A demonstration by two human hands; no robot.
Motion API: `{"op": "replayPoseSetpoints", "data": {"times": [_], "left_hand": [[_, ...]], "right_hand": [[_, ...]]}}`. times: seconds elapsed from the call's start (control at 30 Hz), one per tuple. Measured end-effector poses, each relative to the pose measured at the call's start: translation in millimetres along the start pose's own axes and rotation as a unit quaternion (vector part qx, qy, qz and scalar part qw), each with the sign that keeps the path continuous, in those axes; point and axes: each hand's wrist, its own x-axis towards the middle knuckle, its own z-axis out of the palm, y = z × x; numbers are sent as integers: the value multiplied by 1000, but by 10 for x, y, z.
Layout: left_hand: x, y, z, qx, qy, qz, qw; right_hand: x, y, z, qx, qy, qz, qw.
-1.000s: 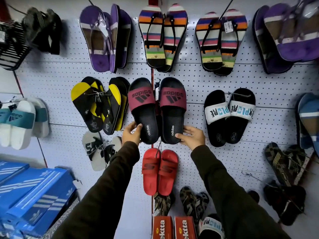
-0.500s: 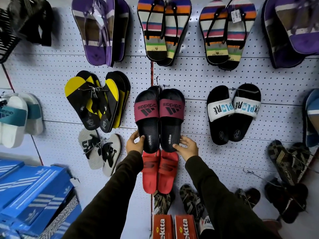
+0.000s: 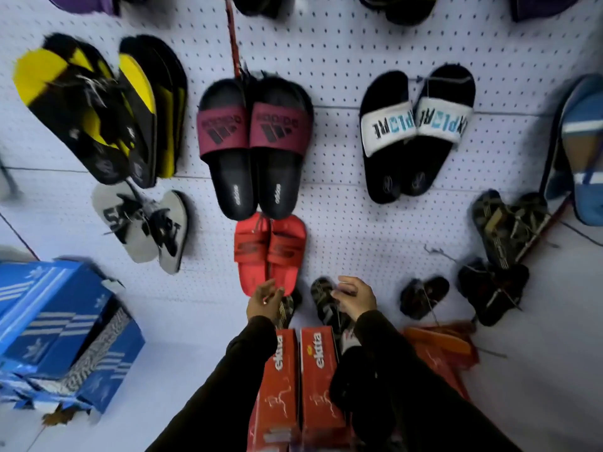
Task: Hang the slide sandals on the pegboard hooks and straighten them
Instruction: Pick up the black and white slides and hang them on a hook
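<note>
A pair of black slide sandals with maroon straps (image 3: 254, 148) hangs side by side, toes up, on the white pegboard (image 3: 342, 223) at centre. No hand touches it. My left hand (image 3: 262, 301) is well below it, fingers loosely apart, at the lower tip of a red pair (image 3: 269, 252). My right hand (image 3: 354, 300) is level with it to the right, fingers curled and empty, over a dark patterned sandal (image 3: 323, 301).
Black-and-yellow flip-flops (image 3: 98, 109) and a grey pair (image 3: 143, 226) hang at left, black slides with white straps (image 3: 414, 132) at right. Dark patterned pairs (image 3: 502, 230) hang lower right. Red shoeboxes (image 3: 300, 386) stand below my arms, blue boxes (image 3: 62, 327) at left.
Both hands have let go of the maroon-strapped slides and dropped down to the red pair's lower end. The view has tilted downward; the slides stay hanging close together.
</note>
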Motion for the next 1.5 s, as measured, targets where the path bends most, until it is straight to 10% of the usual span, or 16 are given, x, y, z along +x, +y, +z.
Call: {"op": "replayPoseSetpoints", "data": {"times": [0.33, 0.57, 0.97, 1.5], "left_hand": [[-540, -1179, 804, 222, -165, -111, 955], [-612, -1558, 1277, 301, -203, -174, 915], [-884, -1675, 1134, 157, -189, -286, 926], [-1314, -408, 1483, -53, -165, -65, 983]], "right_hand": [[-536, 1766, -960, -229, 74, 274, 931], [-655, 2403, -947, 13, -13, 459, 888], [-785, 2211, -1330, 153, 12, 423, 893], [-710, 789, -1883, 231, 56, 100, 966]]}}
